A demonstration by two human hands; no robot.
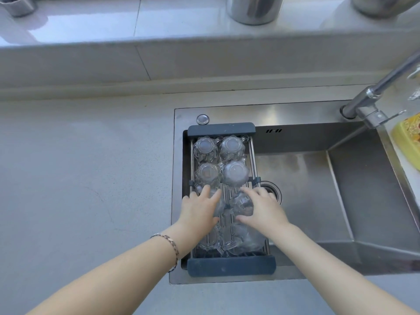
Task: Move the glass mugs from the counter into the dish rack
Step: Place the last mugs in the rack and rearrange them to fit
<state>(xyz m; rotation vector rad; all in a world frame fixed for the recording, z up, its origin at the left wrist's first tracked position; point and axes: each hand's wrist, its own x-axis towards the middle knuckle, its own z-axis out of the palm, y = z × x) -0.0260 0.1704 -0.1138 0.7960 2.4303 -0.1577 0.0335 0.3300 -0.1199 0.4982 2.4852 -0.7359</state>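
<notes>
A dark grey dish rack [230, 267] lies across the left end of the steel sink. Several clear glass mugs stand upside down in it, among them one at the back left [205, 147] and one at the back right [231, 146]. My left hand [200, 209] wraps around a glass mug [219, 206] in the rack's middle row. My right hand [264, 209] holds another glass mug [243, 203] beside it. More mugs [241, 243] sit in the near row, partly hidden under my wrists.
The grey counter [86, 178] stretches to the left of the sink [318, 189]. A chrome tap [372, 98] reaches in from the back right. A yellow container [406, 142] sits at the right edge. Steel canisters [254, 10] stand on the back ledge.
</notes>
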